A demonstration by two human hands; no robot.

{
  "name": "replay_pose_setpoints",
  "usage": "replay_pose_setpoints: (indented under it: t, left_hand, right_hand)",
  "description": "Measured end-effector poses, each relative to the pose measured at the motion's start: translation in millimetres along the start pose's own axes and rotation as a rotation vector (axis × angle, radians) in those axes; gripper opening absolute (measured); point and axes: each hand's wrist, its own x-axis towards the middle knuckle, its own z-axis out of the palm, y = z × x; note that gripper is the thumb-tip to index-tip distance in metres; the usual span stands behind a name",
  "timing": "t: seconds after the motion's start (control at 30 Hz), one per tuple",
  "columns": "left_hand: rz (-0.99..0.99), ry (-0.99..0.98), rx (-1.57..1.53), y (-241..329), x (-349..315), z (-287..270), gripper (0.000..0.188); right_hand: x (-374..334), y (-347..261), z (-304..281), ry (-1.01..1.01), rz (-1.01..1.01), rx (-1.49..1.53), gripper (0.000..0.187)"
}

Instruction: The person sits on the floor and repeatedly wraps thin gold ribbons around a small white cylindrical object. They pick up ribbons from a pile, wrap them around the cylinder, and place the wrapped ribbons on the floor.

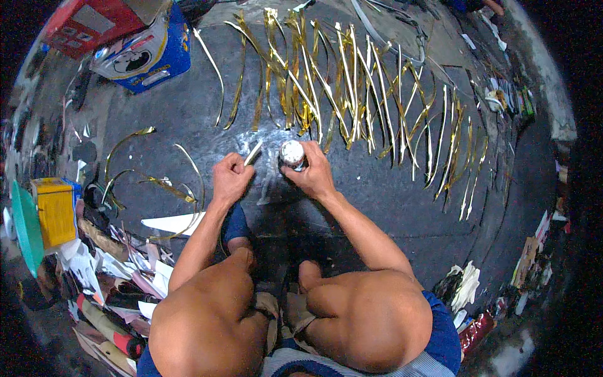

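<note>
My left hand (232, 177) is closed on a short pale flat stick (253, 152), which points up and to the right. What the stick's lower end looks like is hidden in my fingers. Just to the right, my right hand (314, 173) wraps round a small round container (291, 152) with a whitish, blotchy top. The two hands are apart, low over the dark mat (207, 138). Beyond them lie many thin gold and white strips (339, 81) in a long, overlapping row. A few curved gold strips (135, 173) rest to the left of my left hand.
A blue and white box (154, 60) and a red box (94, 25) stand at the far left. Nearer on the left are a yellow container (56, 210), a green piece (25, 229) and scrap paper (94, 270). More scraps (468, 286) lie at the right.
</note>
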Motion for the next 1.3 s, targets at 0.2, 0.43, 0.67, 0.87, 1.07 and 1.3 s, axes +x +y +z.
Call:
replay_pose_setpoints:
  t: [0.2,0.43,0.67,0.87,1.07,1.3]
  left_hand:
    - [-0.232,-0.142,-0.582,8,-4,11,0.029]
    - [-0.483,-0.358,-0.855,-3,-6,25,0.046]
    - [-0.652,-0.608,-1.258,0,-25,4,0.049]
    - [-0.296,-0.530,-0.202,1,14,15,0.021]
    - [-0.077,-0.412,0.052,-26,44,42,0.009]
    - [0.151,-0.355,0.135,-29,41,56,0.033]
  right_hand:
    - [11,10,-20,0.317,0.516,0.470,0.054]
    - [17,-51,-27,0.227,0.345,0.608,0.053]
    - [7,-36,-22,0.216,0.365,0.313,0.053]
    - [-11,15,-52,0.332,0.437,0.129,0.052]
    - [-1,-19,-23,0.159,0.356,0.307,0.057]
    - [-15,-4,13,0.095,-0.078,-0.169,0.069]
